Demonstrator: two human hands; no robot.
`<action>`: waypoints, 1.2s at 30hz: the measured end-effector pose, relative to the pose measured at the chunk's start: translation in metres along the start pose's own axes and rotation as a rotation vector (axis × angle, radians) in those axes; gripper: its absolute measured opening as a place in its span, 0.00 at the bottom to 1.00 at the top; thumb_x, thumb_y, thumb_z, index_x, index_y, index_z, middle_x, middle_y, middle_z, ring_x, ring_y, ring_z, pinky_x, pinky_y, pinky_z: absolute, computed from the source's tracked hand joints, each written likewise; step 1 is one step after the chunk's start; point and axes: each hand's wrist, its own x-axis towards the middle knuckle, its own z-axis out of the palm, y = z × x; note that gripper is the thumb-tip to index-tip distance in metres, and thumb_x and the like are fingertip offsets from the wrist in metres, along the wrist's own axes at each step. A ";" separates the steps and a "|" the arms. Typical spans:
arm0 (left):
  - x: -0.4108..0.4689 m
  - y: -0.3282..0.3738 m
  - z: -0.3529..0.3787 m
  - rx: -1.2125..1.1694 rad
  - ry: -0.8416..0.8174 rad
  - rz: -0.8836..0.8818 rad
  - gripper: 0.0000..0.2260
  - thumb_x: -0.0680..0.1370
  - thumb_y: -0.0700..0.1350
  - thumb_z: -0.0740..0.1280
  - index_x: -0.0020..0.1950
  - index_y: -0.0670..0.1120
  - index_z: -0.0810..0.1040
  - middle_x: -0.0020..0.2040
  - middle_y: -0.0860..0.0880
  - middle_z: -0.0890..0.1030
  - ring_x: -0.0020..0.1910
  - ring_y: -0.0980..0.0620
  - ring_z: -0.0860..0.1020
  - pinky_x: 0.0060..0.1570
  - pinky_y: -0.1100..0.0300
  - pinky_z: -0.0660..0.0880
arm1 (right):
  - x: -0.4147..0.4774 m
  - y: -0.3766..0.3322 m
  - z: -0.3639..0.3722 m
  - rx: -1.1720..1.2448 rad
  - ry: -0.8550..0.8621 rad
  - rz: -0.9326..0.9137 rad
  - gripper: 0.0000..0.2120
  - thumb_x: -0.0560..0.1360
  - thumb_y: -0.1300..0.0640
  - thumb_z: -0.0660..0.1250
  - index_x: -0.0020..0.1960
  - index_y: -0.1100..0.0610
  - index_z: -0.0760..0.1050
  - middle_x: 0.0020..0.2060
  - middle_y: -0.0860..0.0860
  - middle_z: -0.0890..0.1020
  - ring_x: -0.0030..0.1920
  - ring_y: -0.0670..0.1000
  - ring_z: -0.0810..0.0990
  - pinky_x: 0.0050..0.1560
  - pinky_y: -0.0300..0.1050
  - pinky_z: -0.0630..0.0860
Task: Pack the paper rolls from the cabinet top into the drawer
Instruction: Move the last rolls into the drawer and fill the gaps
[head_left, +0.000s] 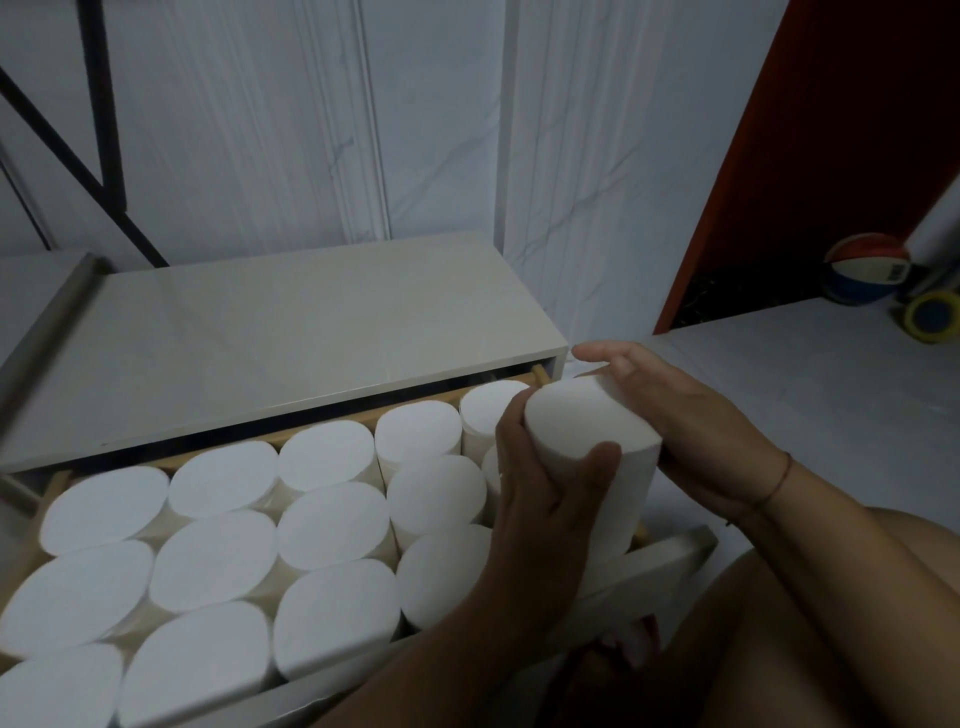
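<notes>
The open drawer (660, 564) of a low cabinet holds several white paper rolls (332, 525) standing upright in rows, their flat round ends facing up. Both hands hold one more white paper roll (592, 426), tilted, over the drawer's right end. My left hand (535, 514) grips its near side, thumb across the front. My right hand (670, 421) wraps its far right side. The cabinet top (270, 343) behind the drawer is bare and beige.
A white marble-patterned wall rises behind the cabinet. A black metal frame (104, 135) stands at the upper left. A red door panel (810, 156), a ball (865, 267) and a yellow-blue ring (932, 314) lie on the floor at the right. My bare knees are at the lower right.
</notes>
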 end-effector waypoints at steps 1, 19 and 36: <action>0.000 -0.001 0.000 -0.009 0.002 -0.009 0.39 0.66 0.69 0.61 0.71 0.56 0.51 0.65 0.55 0.66 0.58 0.60 0.73 0.46 0.68 0.78 | 0.002 0.001 0.000 0.002 0.007 0.010 0.14 0.77 0.44 0.55 0.58 0.42 0.75 0.57 0.45 0.75 0.54 0.48 0.77 0.49 0.41 0.78; -0.008 -0.040 -0.015 0.174 -0.217 -0.194 0.21 0.80 0.55 0.59 0.70 0.57 0.54 0.67 0.52 0.64 0.60 0.56 0.68 0.56 0.67 0.68 | -0.013 0.055 0.011 0.100 -0.051 0.231 0.12 0.79 0.60 0.57 0.60 0.52 0.73 0.57 0.53 0.77 0.55 0.56 0.78 0.48 0.46 0.80; 0.013 -0.058 -0.048 0.442 -0.357 -0.161 0.15 0.73 0.52 0.71 0.55 0.60 0.69 0.48 0.63 0.72 0.47 0.66 0.72 0.42 0.72 0.70 | 0.001 0.065 0.004 -0.402 -0.206 0.259 0.09 0.68 0.56 0.73 0.46 0.47 0.78 0.46 0.46 0.83 0.47 0.43 0.81 0.41 0.33 0.78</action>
